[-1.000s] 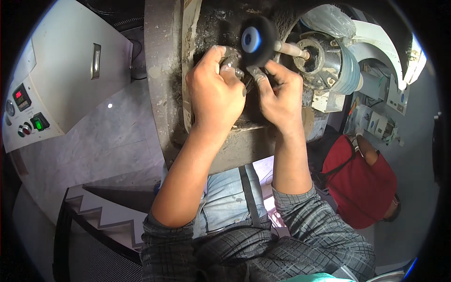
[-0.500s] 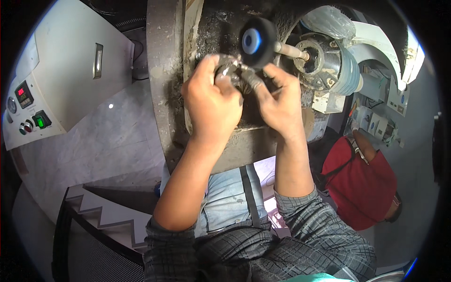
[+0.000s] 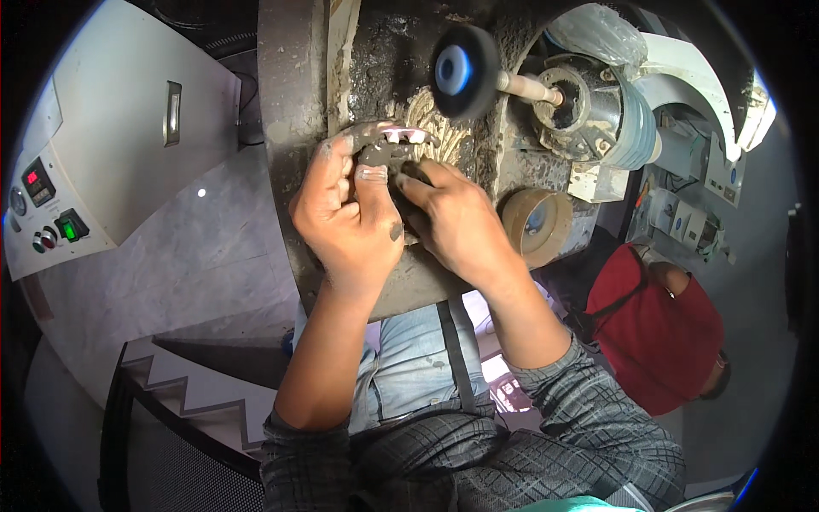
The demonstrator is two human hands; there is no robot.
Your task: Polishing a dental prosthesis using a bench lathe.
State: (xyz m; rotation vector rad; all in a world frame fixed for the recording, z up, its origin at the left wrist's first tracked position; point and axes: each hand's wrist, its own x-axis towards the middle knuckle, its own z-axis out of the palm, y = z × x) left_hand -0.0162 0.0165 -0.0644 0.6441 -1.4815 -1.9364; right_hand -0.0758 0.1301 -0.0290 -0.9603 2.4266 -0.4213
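My left hand (image 3: 351,229) pinches a denture (image 3: 391,154) smeared with grey slurry, its thumb lying across the near side. Along the far edge a pale pink and white, tooth-like rim shows. Against the near right side of the denture, my right hand (image 3: 465,220) has its fingers curled around a dark grey lump that I cannot identify; its fingertips are partly hidden. Both hands are over a slurry-coated trough (image 3: 337,77). Beyond them, apart from the denture, is a black round wheel (image 3: 486,72) with a blue and white hub.
The wheel sits on a tapered spindle (image 3: 531,88) from a dirty motor (image 3: 584,111) at right. Nearby are a round tan ring-shaped container (image 3: 559,224) and a plastic bag (image 3: 597,38). A white cabinet (image 3: 136,111) stands left; a person in red (image 3: 653,333) is at right.
Both hands have drawn nearer and leftward, away from the wheel, with the denture. Creamy slurry in the trough and the ring-shaped container now show more fully.
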